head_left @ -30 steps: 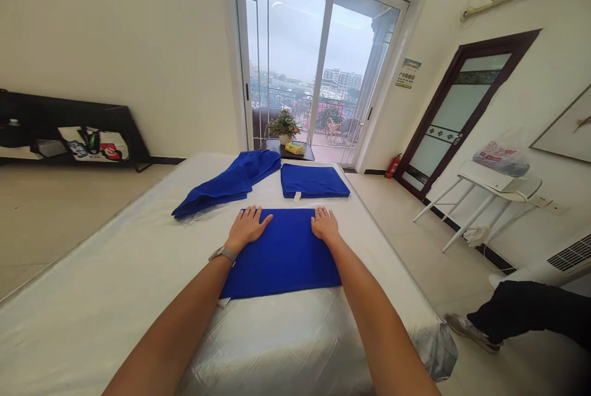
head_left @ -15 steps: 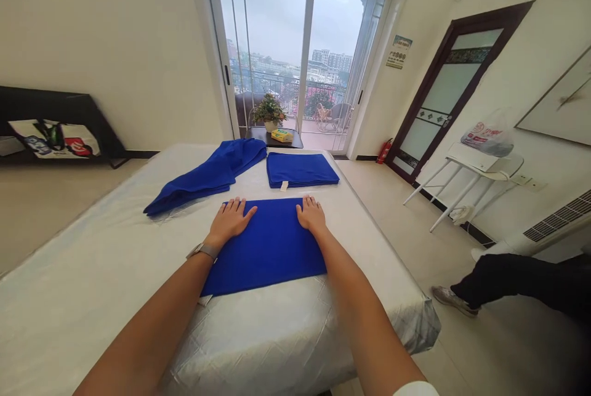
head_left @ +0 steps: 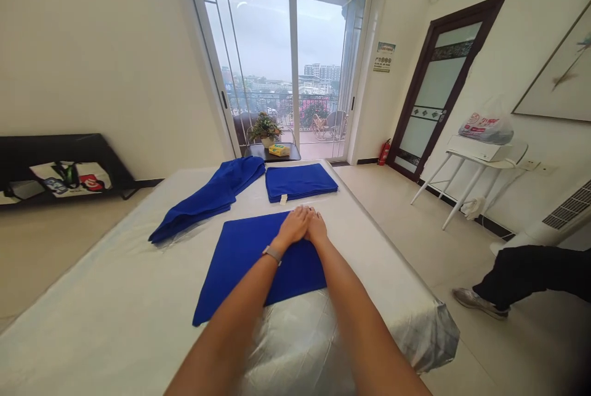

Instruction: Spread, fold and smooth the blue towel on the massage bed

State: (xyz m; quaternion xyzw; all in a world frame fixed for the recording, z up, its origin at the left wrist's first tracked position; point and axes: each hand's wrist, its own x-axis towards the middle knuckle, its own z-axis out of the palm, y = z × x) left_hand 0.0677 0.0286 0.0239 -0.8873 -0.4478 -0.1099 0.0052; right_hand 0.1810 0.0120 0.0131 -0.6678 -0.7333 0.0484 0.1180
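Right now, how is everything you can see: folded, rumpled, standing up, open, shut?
Near blue cloth: folded, lying flat
Left hand: near that cloth's far right corner
Right hand: right beside the left hand
Far-right blue cloth: folded, flat
Far-left blue cloth: loose, rumpled
Wristband: worn, left wrist
Potted plant: upright
Plastic bag: bulging
Fire extinguisher: upright
Sliding glass door: looks shut
Brown-framed door: looks shut

The near cloth looks matt and smooth, the mattress cover glossy plastic, the right-hand bag crinkled, shiny plastic.
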